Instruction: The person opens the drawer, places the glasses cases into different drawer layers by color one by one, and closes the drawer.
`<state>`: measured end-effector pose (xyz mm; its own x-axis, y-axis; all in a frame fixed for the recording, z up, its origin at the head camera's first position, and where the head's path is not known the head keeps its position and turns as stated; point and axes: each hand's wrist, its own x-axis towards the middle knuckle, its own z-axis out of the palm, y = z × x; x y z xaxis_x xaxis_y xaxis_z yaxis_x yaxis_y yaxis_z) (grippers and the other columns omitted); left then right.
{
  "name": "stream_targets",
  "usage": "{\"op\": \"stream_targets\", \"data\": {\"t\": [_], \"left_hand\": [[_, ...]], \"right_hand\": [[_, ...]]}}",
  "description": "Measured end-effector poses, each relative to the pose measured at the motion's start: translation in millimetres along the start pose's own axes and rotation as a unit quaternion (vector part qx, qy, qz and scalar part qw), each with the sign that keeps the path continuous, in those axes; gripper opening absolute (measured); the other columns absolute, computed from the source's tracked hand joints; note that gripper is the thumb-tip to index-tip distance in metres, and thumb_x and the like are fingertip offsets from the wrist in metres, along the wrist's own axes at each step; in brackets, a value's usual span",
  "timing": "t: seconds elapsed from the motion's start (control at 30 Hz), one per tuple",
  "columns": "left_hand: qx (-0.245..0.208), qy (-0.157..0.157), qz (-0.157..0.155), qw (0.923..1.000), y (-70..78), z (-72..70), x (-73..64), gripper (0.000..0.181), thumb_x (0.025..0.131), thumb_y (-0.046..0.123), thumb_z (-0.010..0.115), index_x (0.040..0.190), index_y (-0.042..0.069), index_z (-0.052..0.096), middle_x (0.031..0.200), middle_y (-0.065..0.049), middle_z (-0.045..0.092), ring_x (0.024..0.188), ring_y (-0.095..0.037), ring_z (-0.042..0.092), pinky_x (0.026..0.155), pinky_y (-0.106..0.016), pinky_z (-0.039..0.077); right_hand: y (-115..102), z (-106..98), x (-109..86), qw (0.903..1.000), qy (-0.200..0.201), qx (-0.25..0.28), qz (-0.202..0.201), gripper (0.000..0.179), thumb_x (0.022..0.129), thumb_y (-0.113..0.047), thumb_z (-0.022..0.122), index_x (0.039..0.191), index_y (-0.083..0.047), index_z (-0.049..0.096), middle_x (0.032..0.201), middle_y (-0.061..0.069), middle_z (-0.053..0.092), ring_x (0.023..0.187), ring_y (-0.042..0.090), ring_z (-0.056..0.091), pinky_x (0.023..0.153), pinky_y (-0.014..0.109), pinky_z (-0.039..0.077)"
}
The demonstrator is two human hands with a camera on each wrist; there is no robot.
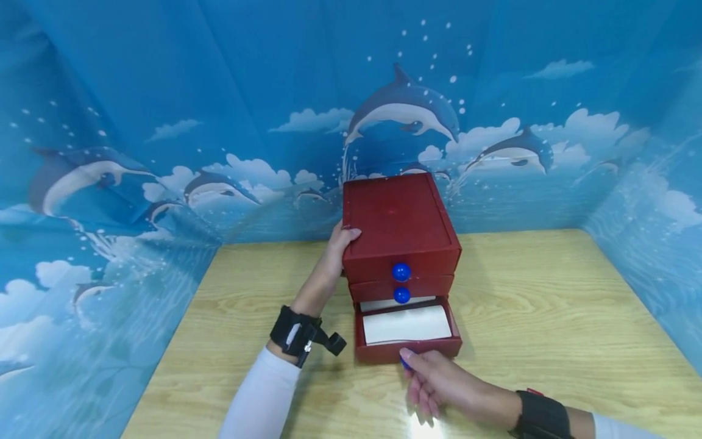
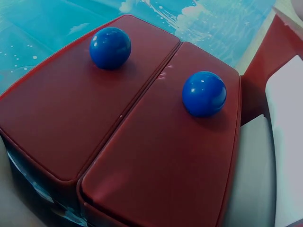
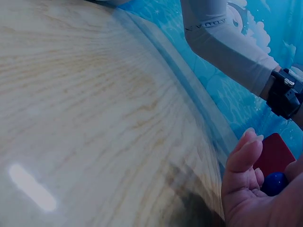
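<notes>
A dark red drawer cabinet (image 1: 397,213) stands on the table, its bottom drawer (image 1: 457,347) pulled out toward me. Inside that drawer lies a flat white paper-like piece (image 1: 407,325); more white shows behind it. My left hand (image 1: 336,251) rests against the cabinet's left side, thumb over the top edge, other fingers mostly hidden. My right hand (image 1: 441,381) pinches the bottom drawer's blue knob (image 3: 274,183) between thumb and forefinger, the other fingers hanging loosely below. The two upper drawers are closed, with an upper knob (image 2: 110,48) and a middle knob (image 2: 204,93).
The wood-grain table (image 1: 548,305) extends to both sides of the cabinet. A blue dolphin-print cloth (image 1: 274,91) hangs behind and along the sides, close to the cabinet's back. Black camera straps sit on both wrists.
</notes>
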<state>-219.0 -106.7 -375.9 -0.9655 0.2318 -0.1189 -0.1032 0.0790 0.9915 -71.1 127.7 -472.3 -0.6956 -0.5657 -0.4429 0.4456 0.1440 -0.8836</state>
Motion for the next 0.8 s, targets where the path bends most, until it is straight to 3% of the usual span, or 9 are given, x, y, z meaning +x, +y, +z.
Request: {"op": "stream_targets", "data": {"t": [0.8], "left_hand": [[-0.012,-0.002,-0.007,0.9999,0.2,0.1,0.7,0.072,0.100,0.056,0.047,0.163,0.042,0.015,0.145,-0.002,0.051,0.130,-0.029,0.055,0.098,-0.044,0.048]], "right_hand": [[-13,-13,22.4,0.9993,0.029,-0.018,-0.011,0.057,0.108,-0.056,0.042,0.100,-0.001,0.057,0.068,0.000,0.066,0.050,0.008,0.057,0.045,0.022,0.046]]}}
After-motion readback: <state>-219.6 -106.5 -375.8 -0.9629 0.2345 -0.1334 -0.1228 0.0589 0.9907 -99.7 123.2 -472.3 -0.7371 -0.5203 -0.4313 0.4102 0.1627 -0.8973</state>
